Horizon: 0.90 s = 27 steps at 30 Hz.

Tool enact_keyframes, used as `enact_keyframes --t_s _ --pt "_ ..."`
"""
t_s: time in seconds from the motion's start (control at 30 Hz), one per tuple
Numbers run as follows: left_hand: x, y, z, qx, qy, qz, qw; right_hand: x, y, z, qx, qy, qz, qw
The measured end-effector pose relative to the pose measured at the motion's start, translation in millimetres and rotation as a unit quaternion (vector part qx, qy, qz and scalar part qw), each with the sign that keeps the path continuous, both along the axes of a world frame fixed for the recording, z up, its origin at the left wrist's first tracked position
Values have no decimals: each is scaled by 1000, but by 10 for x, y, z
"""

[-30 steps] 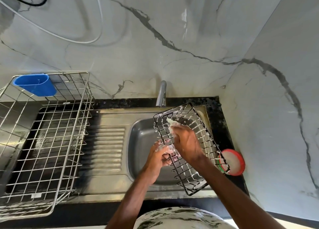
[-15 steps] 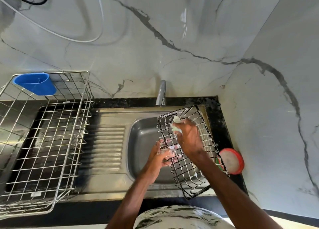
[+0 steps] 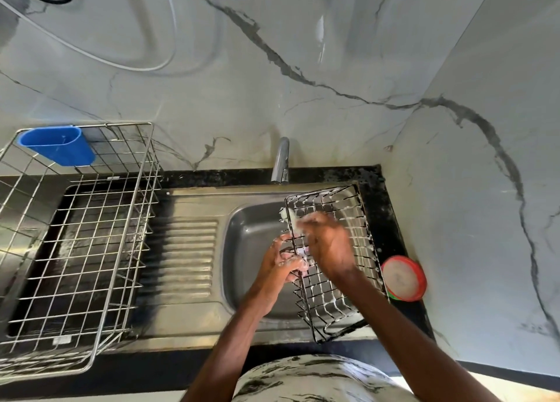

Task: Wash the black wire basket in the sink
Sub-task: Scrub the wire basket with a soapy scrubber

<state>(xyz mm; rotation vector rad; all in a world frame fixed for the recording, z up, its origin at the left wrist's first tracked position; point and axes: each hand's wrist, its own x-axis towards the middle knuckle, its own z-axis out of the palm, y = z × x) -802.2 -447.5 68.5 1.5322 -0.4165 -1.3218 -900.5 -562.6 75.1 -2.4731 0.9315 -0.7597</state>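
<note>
The black wire basket (image 3: 331, 295), streaked with white suds, is held tilted over the right half of the steel sink (image 3: 251, 244). My left hand (image 3: 283, 264), soapy, grips the basket's left rim. My right hand (image 3: 328, 244) lies inside the basket and holds a pale sponge (image 3: 286, 214) against the upper left corner of the wires. The hand is blurred by motion and most of the sponge is hidden under its fingers.
A chrome tap (image 3: 280, 160) stands behind the sink. A red-rimmed round soap tub (image 3: 404, 278) sits on the black counter to the right. A large steel dish rack (image 3: 75, 250) with a blue cup holder (image 3: 57, 144) covers the left side. Marble walls close in behind and right.
My right hand with the sponge has rubbed up and to the left along the basket wires. The basket has turned more upright. My left hand kept its grip.
</note>
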Motion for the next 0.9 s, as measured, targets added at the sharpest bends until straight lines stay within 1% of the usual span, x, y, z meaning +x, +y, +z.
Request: enact_keyframes --t_s 0.07,0.1,0.2,0.3,0.33,0.37,0.4,0.47,0.5,0.53,0.57,0.63,0.67,0.7,0.73,0.83,0.87,0.9 --pt "4 -8 -11 -1 9 10 1000 -3 183 -18 -36 62 58 996" --pt "6 -11 -15 -3 15 19 1000 -37 164 -72 -33 76 56 995" --pt "7 -13 -30 -11 20 34 999 -192 -105 -159 -2 56 -39 998" --pt "-22 -35 -4 -14 9 10 1000 -192 -186 -124 21 58 -129 990" --pt "-34 -47 5 -14 6 6 1000 -154 -124 -104 20 46 -138 989" --pt "-35 -53 11 -14 2 8 1000 -119 -32 -80 24 28 -117 992" --pt "-29 -59 14 -12 1 15 1000 -99 68 -84 25 30 -68 997" --pt "0 -53 11 -5 6 31 999 -110 231 -159 -13 85 35 996" --pt "14 -52 12 -5 11 36 999 -131 222 -184 -19 100 51 994" --pt "25 -52 10 -6 18 39 999 -152 171 -189 -12 98 41 994" --pt "34 -47 3 -4 22 42 999 -168 104 -173 -5 85 8 996" --pt "38 -47 6 -7 27 44 999 -226 -52 -99 15 50 -86 995" --pt "36 -55 18 -12 27 44 999 -234 -75 -83 30 27 -113 993" --pt "31 -66 41 -19 28 45 998 -206 -54 -78 33 8 -121 992" --pt "23 -85 63 -23 29 44 998 -163 11 -74 25 10 -104 994" --pt "54 -99 83 -28 33 48 998 -73 251 -183 -17 68 44 997" --pt "69 -87 82 -27 36 52 998 -94 241 -205 -9 81 72 994" --pt "88 -72 85 -30 38 56 997 -140 179 -228 -3 85 70 994"
